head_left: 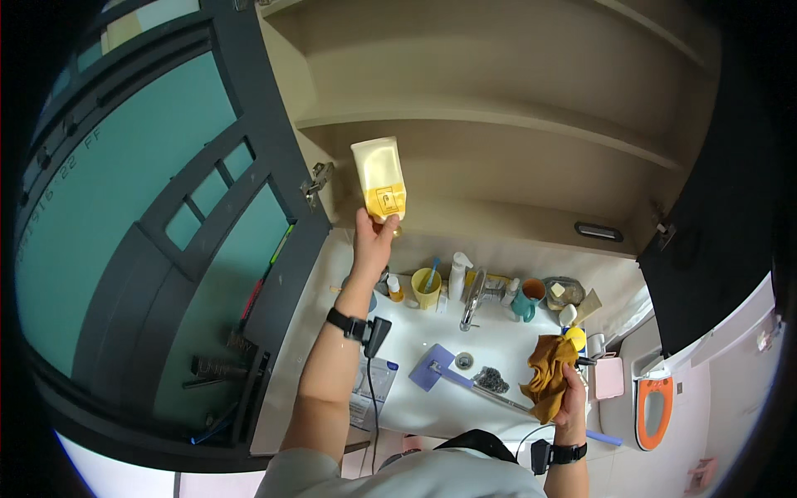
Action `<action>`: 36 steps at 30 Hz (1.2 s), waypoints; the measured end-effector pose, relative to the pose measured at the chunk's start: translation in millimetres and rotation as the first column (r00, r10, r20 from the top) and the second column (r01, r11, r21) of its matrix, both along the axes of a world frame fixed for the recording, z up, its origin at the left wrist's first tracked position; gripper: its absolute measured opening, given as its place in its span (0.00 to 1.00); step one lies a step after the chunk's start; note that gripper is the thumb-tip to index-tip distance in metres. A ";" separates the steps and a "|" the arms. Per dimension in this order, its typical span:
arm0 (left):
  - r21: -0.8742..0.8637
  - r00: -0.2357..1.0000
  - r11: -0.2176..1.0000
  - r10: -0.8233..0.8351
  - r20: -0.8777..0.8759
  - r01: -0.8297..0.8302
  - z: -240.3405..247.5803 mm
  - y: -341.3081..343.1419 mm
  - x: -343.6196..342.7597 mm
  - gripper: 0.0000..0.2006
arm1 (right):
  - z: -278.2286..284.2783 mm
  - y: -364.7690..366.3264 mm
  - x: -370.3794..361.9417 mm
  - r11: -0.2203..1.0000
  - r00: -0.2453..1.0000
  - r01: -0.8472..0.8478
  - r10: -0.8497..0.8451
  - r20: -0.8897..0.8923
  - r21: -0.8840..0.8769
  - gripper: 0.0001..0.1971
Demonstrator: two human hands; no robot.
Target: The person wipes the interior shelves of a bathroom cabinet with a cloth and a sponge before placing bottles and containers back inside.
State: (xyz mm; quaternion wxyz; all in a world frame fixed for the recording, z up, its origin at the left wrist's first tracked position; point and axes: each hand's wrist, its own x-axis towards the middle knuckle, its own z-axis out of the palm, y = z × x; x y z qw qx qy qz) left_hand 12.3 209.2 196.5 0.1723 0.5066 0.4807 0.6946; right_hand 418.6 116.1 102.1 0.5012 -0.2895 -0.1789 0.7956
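Note:
My left hand [376, 235] is closed round the lower end of a cream and yellow squeeze tube [380, 178], raised before the lower compartment of an open wall cabinet [498, 170]. Over the right side of the white sink [432, 332], my right hand [571, 398] grips a crumpled mustard-brown cloth [548, 378]. Each wrist wears a black strap with a small device. Lying across the basin is a squeegee-like tool with a purple head [432, 367] and a long handle. A dark grey scrubbing pad [491, 380] sits by the drain.
Along the sink's back edge stand a yellow cup [427, 286] with a toothbrush, a white pump bottle [458, 275], a faucet [473, 303], a teal mug [528, 300] and a soap dish [566, 292]. Cabinet doors [274, 158] swing out on both sides. A toilet [643, 398] with an orange seat is at right.

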 end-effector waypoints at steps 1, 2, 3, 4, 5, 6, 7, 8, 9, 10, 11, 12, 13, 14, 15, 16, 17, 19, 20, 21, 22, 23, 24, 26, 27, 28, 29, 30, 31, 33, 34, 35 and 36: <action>0.008 1.000 1.000 -0.003 -0.005 0.003 -3.6 13.8 -11.0 0.13 | -1.8 -1.1 2.2 1.000 0.999 0.014 -0.014 0.029 0.023 0.19; 0.025 0.999 0.999 0.048 -0.020 -0.047 -7.5 25.3 -23.1 0.13 | -0.9 -3.2 2.4 0.999 1.000 0.018 -0.018 0.024 0.029 0.19; 0.038 0.996 0.996 0.088 -0.032 -0.086 -16.2 39.6 -33.4 0.14 | 2.6 -8.1 2.0 0.998 0.996 0.053 -0.056 0.071 0.036 0.19; 0.088 0.991 0.988 0.133 -0.035 -0.129 -17.7 49.5 -37.6 0.14 | 3.5 -12.0 2.8 0.995 0.988 0.094 -0.099 0.118 0.043 0.19; 0.051 0.974 0.979 0.201 -0.104 -0.196 -19.5 56.6 -44.4 0.14 | -2.9 -11.4 5.3 0.993 0.989 0.100 -0.106 0.103 0.060 0.19; 0.014 0.951 0.966 0.255 -0.175 -0.257 -17.2 61.3 -44.7 0.14 | -5.0 -11.8 7.2 0.990 0.986 0.128 -0.133 0.104 0.055 0.19; 0.007 0.907 0.943 0.322 -0.271 -0.332 -15.3 63.4 -45.6 0.15 | -5.5 -14.9 9.8 0.993 0.988 0.101 -0.108 0.108 0.064 0.19; 0.008 0.850 0.914 0.380 -0.365 -0.405 -13.1 67.1 -48.3 0.15 | -6.3 -17.8 11.8 0.995 0.990 0.074 -0.082 0.114 0.072 0.18; -0.001 0.771 0.862 0.453 -0.448 -0.507 -16.2 72.0 -62.0 0.16 | -7.6 -19.4 9.9 0.994 0.984 0.097 -0.104 0.146 0.058 0.18; -0.100 0.814 0.868 0.408 -0.414 -0.486 -13.2 74.9 -65.5 0.17 | -7.5 -19.8 9.5 0.992 0.981 0.117 -0.123 0.147 0.049 0.18; -0.134 0.853 0.886 0.372 -0.367 -0.444 -16.0 79.9 -75.8 0.18 | -7.1 -20.9 9.2 0.991 0.979 0.126 -0.133 0.154 0.050 0.18; -0.165 0.888 0.902 0.335 -0.316 -0.399 -13.2 83.8 -77.1 0.19 | -7.9 -21.9 10.0 0.989 0.976 0.137 -0.144 0.161 0.053 0.17; -0.136 0.907 0.918 0.331 -0.261 -0.374 -14.0 85.5 -75.3 0.21 | -13.1 -22.9 12.5 0.985 0.974 0.164 -0.169 0.154 0.047 0.17; -0.105 0.923 0.930 0.325 -0.205 -0.351 -15.1 85.5 -74.0 0.24 | -14.0 -26.1 14.4 0.983 0.970 0.180 -0.184 0.156 0.041 0.17; -0.087 0.908 0.923 0.349 -0.232 -0.376 -16.5 86.2 -76.6 0.28 | -14.6 -28.2 15.5 0.982 0.969 0.186 -0.189 0.162 0.031 0.17; -0.133 0.920 0.927 0.315 -0.234 -0.352 -17.0 85.7 -80.7 0.27 | -15.0 -30.0 16.5 0.981 0.967 0.192 -0.193 0.169 0.021 0.17; -0.157 0.929 0.931 0.291 -0.229 -0.331 -18.2 86.8 -82.6 0.26 | -16.0 -30.3 17.6 0.979 0.965 0.202 -0.202 0.169 0.016 0.17; -0.207 0.952 0.940 0.231 -0.204 -0.272 -17.1 86.9 -75.8 0.23 | -19.6 -32.5 22.2 0.976 0.960 0.220 -0.215 0.178 -0.004 0.17; -0.227 0.963 0.944 0.201 -0.182 -0.240 -15.7 86.7 -73.9 0.21 | -19.8 -33.4 23.7 0.970 0.955 0.241 -0.235 0.182 -0.014 0.17; -0.222 0.964 0.946 0.202 -0.170 -0.237 -15.4 86.2 -74.2 0.20 | -19.7 -33.2 23.6 0.975 0.962 0.223 -0.216 0.168 -0.023 0.16; -0.168 0.968 0.959 0.204 -0.148 -0.228 -18.9 87.3 -81.3 0.20 | -18.0 -33.6 23.2 0.978 0.968 0.204 -0.197 0.153 -0.031 0.16; -0.131 0.978 0.971 0.191 -0.085 -0.201 -22.6 88.1 -93.9 0.21 | -15.6 -32.6 19.5 0.976 0.967 0.212 -0.204 0.150 -0.042 0.15; -0.186 0.981 0.965 0.170 -0.091 -0.184 -18.9 87.9 -96.3 0.22 | -22.2 -30.8 21.4 0.975 0.972 0.212 -0.202 0.117 -0.072 0.15; -0.198 0.976 0.959 0.184 -0.114 -0.203 -11.9 86.5 -81.2 0.25 | -28.6 -28.5 21.9 0.966 0.966 0.240 -0.229 0.117 -0.097 0.14; -0.115 0.969 0.970 0.197 -0.145 -0.215 -17.1 86.1 -100.0 0.30 | -23.4 -27.8 16.1 0.975 0.976 0.205 -0.197 0.089 -0.090 0.14; -0.187 0.955 0.948 0.222 -0.195 -0.259 -11.0 82.5 -87.6 0.35 | -20.9 -27.5 16.4 0.979 0.981 0.188 -0.182 0.071 -0.085 0.14; -0.186 0.956 0.945 0.240 -0.172 -0.270 -19.5 90.1 -83.9 0.38 | -21.5 -28.6 20.3 0.975 0.979 0.193 -0.182 0.093 -0.115 0.13; -0.180 0.949 0.937 0.274 -0.155 -0.300 -20.8 90.5 -86.8 0.40 | -21.4 -30.1 21.3 0.973 0.978 0.199 -0.189 0.089 -0.117 0.13; -0.179 0.950 0.938 0.269 -0.161 -0.296 -21.7 91.7 -89.4 0.40 | -21.3 -31.3 21.9 0.970 0.974 0.213 -0.202 0.099 -0.114 0.13; -0.139 0.784 0.844 0.404 -0.472 -0.519 -22.5 93.6 -90.2 0.44 | -16.4 -33.0 23.6 0.965 0.969 0.239 -0.230 0.092 -0.103 0.13; -0.137 0.784 0.846 0.401 -0.474 -0.515 -23.5 93.6 -87.8 0.44 | -17.4 -34.3 25.6 0.964 0.968 0.243 -0.235 0.089 -0.104 0.13; -0.123 0.769 0.830 0.434 -0.469 -0.544 -24.6 92.9 -85.6 0.46 | -18.9 -35.5 28.4 0.961 0.967 0.252 -0.245 0.075 -0.110 0.13; -0.109 0.753 0.813 0.469 -0.462 -0.573 -25.6 92.0 -83.8 0.47 | -20.6 -36.9 31.9 0.959 0.965 0.260 -0.254 0.062 -0.115 0.13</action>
